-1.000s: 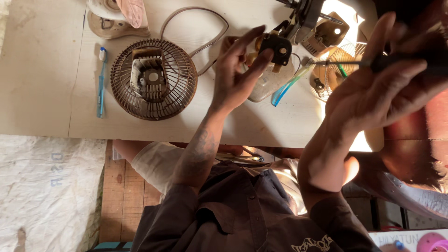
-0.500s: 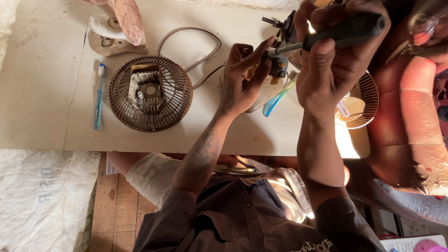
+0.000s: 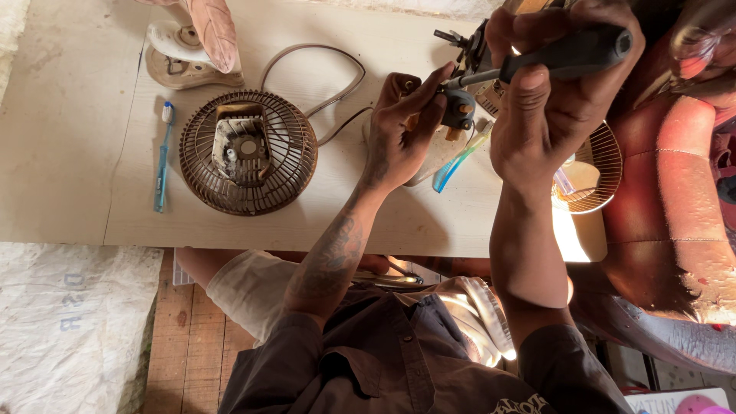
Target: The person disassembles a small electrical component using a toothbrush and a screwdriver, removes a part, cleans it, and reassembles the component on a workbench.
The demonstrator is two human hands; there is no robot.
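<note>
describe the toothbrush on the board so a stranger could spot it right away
Start at the pale board, then find the round brown fan grille lying flat on it. Just beside the grille, toward the board's bare end, lies the toothbrush. It is the only slim blue stick there, with a white bristle head at one end.

A makeshift repair workshop; a rusty round wire fan guard [image 3: 247,152] (motor housing inside) lies on a pale wooden board table [image 3: 69,130].

A white woven sack [image 3: 73,326] with faint blue printed marks lies flat on the floor at eight o'clock, just beside the board table's near edge, while no other package, label, sign or screen shows anywhere in view.
</note>
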